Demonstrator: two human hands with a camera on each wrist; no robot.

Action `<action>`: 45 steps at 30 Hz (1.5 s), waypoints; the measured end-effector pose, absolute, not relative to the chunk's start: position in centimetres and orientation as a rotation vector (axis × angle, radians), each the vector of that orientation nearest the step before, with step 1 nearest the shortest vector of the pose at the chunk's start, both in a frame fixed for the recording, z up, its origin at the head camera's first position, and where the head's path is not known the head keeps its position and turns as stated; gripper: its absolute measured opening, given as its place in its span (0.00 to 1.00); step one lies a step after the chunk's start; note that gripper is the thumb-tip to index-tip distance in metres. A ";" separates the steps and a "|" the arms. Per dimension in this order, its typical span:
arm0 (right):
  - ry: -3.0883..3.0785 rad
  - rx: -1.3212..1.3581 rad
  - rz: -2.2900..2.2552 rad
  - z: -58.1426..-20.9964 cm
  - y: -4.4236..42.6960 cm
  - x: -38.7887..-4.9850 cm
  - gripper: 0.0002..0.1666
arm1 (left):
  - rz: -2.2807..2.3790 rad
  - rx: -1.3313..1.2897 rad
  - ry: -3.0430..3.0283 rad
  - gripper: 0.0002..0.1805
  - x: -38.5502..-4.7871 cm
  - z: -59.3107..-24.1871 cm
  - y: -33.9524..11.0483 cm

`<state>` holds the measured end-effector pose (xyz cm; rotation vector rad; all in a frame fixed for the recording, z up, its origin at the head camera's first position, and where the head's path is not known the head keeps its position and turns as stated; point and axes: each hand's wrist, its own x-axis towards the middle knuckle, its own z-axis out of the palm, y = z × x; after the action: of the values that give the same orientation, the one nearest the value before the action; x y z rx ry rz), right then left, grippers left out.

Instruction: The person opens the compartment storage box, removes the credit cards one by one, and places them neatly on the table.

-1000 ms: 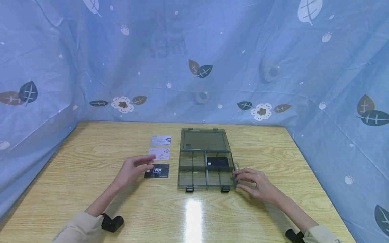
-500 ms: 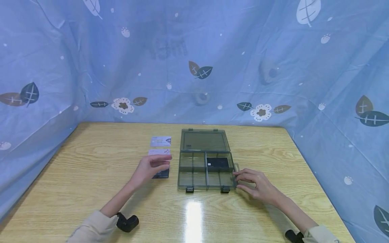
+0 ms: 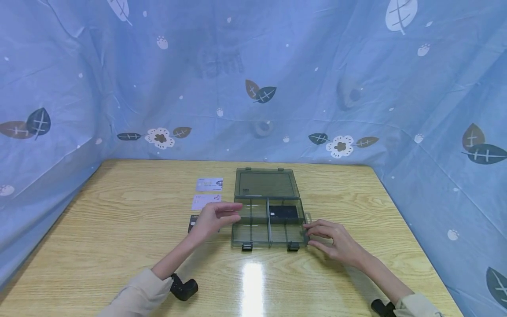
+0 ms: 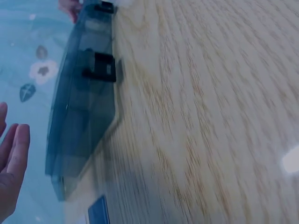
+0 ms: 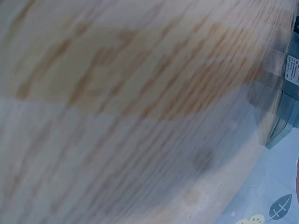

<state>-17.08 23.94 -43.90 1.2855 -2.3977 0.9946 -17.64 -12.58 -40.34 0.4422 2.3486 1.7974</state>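
A grey translucent divider box (image 3: pixel 251 234) lies with its lid (image 3: pixel 267 183) folded back. Inside its back right compartment sits a black card (image 3: pixel 283 212). My left hand (image 3: pixel 214 218) hovers over the box's left edge, fingers extended and nothing between them. Under that hand, a black card (image 3: pixel 192 223) on the table is partly covered. Behind it lie a pinkish card (image 3: pixel 203 201) and a silvery card (image 3: pixel 209 184). My right hand (image 3: pixel 334 240) rests its fingertips at the box's right side, fingers loosely bent. In the left wrist view, the left hand (image 4: pixel 11 172) appears beside the box.
The wood-grain table (image 3: pixel 150 189) carries the box near its middle and the cards to the left. Two dark latches (image 3: pixel 247 247) stick out along the box's front. A blue patterned cloth (image 3: pixel 253 79) hangs behind and at both sides.
From over the black table card, my left hand has moved right to the box's left edge, and the card stays on the table. My right hand keeps its place.
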 end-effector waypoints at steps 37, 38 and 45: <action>-2.459 1.259 1.014 -44.1 24.0 -17.2 0.13 | 0.976 0.506 2.633 0.20 -21.5 -39.7 -3.6; -2.455 1.263 1.013 -44.2 24.0 -17.2 0.13 | 0.902 0.500 2.658 0.19 -21.6 -39.7 -3.3; -2.441 1.270 1.013 -44.1 24.0 -17.2 0.13 | 0.593 0.423 2.725 0.18 -21.4 -39.3 -1.5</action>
<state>-17.23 24.01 -44.13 1.2699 -2.4410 1.0126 -21.44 -1.51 -39.34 0.4231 2.7253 0.5926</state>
